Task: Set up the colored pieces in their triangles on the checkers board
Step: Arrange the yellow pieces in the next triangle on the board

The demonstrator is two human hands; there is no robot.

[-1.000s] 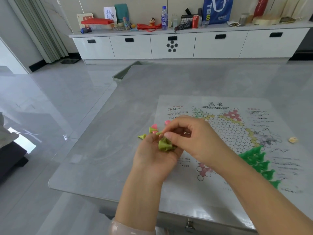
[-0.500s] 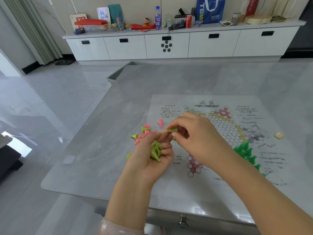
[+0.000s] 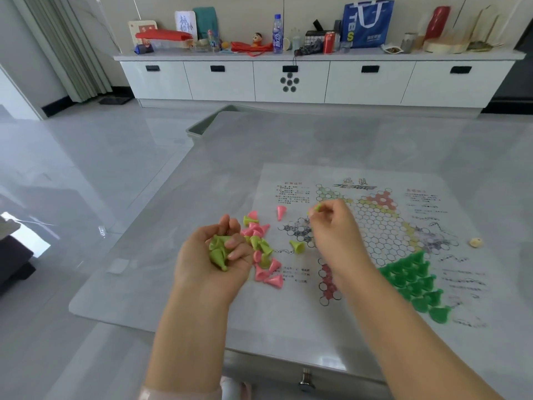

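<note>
The left hand [image 3: 215,255] cups lime-green pieces [image 3: 217,252], count hidden; the right hand [image 3: 331,226] pinches one half-hidden lime piece [image 3: 317,208].

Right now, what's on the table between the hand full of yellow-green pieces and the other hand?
In the head view, between the left hand and right hand lie loose pink and yellow-green pieces, one yellow-green piece apart.

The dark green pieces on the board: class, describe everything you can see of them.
The dark green pieces are glossy, plastic-looking cones with flared bases, standing upright and packed together in a triangle at the near right point of the checkers board. Neither hand touches them; the right forearm passes just beside the group.
</note>
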